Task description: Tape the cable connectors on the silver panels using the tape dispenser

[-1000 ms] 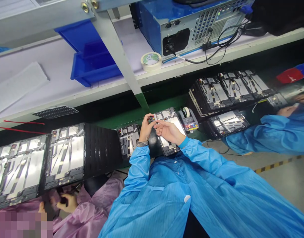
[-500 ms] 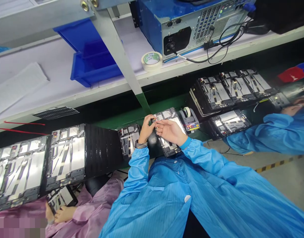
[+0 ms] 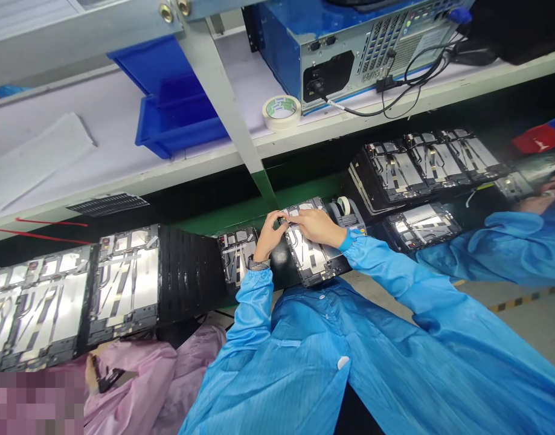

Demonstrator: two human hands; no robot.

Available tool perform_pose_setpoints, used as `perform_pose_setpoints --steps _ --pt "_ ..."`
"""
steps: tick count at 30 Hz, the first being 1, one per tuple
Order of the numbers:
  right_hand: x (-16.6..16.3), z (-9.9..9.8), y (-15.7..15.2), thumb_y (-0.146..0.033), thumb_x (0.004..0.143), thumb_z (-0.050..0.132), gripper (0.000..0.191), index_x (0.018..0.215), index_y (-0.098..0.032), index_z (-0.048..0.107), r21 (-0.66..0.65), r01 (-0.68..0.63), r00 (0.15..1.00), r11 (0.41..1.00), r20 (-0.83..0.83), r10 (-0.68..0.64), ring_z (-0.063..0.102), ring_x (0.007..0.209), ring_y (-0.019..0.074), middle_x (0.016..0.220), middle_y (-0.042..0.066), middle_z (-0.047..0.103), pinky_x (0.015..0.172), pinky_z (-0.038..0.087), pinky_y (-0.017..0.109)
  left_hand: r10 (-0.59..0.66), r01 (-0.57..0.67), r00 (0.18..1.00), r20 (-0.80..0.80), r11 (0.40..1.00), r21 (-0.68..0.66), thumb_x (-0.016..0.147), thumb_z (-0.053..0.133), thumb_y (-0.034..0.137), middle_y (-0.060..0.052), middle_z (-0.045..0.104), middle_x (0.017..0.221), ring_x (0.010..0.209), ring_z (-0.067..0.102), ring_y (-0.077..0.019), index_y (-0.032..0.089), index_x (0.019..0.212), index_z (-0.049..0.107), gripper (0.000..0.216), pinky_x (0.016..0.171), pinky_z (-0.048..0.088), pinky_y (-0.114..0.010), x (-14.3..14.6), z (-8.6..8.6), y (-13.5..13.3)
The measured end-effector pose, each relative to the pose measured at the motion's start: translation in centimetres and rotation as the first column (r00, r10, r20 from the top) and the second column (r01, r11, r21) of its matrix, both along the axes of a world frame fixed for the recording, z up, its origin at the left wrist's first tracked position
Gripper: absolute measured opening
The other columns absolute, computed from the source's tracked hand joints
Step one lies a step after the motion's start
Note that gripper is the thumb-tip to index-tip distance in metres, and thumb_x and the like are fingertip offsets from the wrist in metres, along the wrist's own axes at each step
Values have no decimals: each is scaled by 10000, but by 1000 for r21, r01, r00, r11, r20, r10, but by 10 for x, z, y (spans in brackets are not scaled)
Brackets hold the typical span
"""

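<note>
An opened tablet (image 3: 311,263) lies in front of me, its silvery plates, dark ribbon strips and black frame showing. My left hand (image 3: 270,234) is at its upper left corner, thumb and forefinger brought together in a pinch. From the right, my right hand (image 3: 317,226) reaches across the tablet's upper part, its closed fingertips meeting the left ones. Whatever the fingertips hold is too small or hidden to make out. Just left of my left hand sits another opened tablet (image 3: 238,257). A tape dispenser (image 3: 352,212) stands beyond my right wrist, partly covered by it.
Stacked opened tablets (image 3: 125,284) fill the left side; more stacks (image 3: 395,172) stand back right, with a single tablet (image 3: 424,226) before them. Above, a shelf holds a tape roll (image 3: 281,113), blue bin (image 3: 182,130) and computer case (image 3: 331,72). Co-workers sit on both sides.
My right hand has turned from palm-up with loose fingers to knuckles-up, its fingertips closed at the tablet's upper left. The left hand stays nearly in place. The left co-worker's tablet has shifted.
</note>
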State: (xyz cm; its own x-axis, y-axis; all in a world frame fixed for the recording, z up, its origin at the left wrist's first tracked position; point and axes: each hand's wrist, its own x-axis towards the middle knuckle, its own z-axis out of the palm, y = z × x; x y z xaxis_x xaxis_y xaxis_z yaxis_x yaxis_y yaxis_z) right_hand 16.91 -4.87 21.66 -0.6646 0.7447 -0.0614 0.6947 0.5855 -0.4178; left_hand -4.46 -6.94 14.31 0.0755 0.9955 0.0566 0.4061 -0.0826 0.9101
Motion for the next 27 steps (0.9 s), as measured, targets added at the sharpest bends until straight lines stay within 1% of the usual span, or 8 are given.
perform_pose_setpoints --steps 5,10,12,14,17,19,23,27 --pt "-5 -6 4 -94 984 495 541 1507 -160 617 116 -165 966 979 220 137 662 950 282 1075 166 745 847 413 364 -48 49 998 30 999 -13 973 641 248 -71 660 1282 1307 610 -232 258 1091 714 139 1210 411 -408 -6 0 5" --pt "0 -5 4 -97 977 495 519 1465 -177 653 89 -163 974 982 171 147 663 926 272 1036 143 742 834 430 357 25 -26 999 22 999 35 960 660 266 -57 694 1101 1112 651 -224 240 991 698 55 1082 492 -394 0 4 8" --pt "12 -3 3 -128 1009 459 474 1413 -195 696 72 -54 998 996 29 52 659 962 266 1023 120 734 862 459 354 40 -42 999 33 998 52 935 679 245 -47 692 1084 1076 650 -215 242 1014 676 79 1052 502 -382 4 4 10" --pt "33 -4 -5 -204 1052 422 453 1413 -189 695 75 147 977 986 -167 -133 649 1045 277 1066 121 723 938 491 380 52 -54 998 47 998 37 916 699 247 -42 691 1116 1082 654 -208 249 1072 651 164 1050 503 -375 6 4 13" --pt "72 -15 -32 -369 1066 447 491 1468 -173 649 28 485 821 874 -359 -444 615 1170 323 1186 156 694 1064 494 482 73 -72 995 61 997 -23 881 759 278 -67 679 1259 1196 651 -222 267 1271 584 428 1105 488 -392 5 3 11" --pt "95 -30 -56 -472 1044 492 542 1468 -175 651 -73 587 737 806 -364 -569 600 1230 347 1263 176 679 1126 465 543 130 -124 989 76 990 -72 889 777 330 -119 613 1446 1357 594 -251 275 1453 477 641 1178 450 -425 5 2 -1" --pt "113 -60 -97 -636 997 558 609 1423 -223 694 -335 540 678 772 -371 -635 546 1398 338 1429 160 648 1240 388 565 301 -283 952 56 935 -215 966 701 487 -175 354 1714 1609 352 -307 267 1622 312 794 1328 282 -510 21 -4 -56" --pt "107 -74 -114 -686 955 623 636 1410 -250 710 -426 510 622 747 -418 -662 505 1461 319 1503 136 610 1289 333 556 206 -178 977 56 930 -320 990 619 611 -109 105 1824 1702 89 -284 297 1697 219 870 1395 81 -470 55 -6 -112"
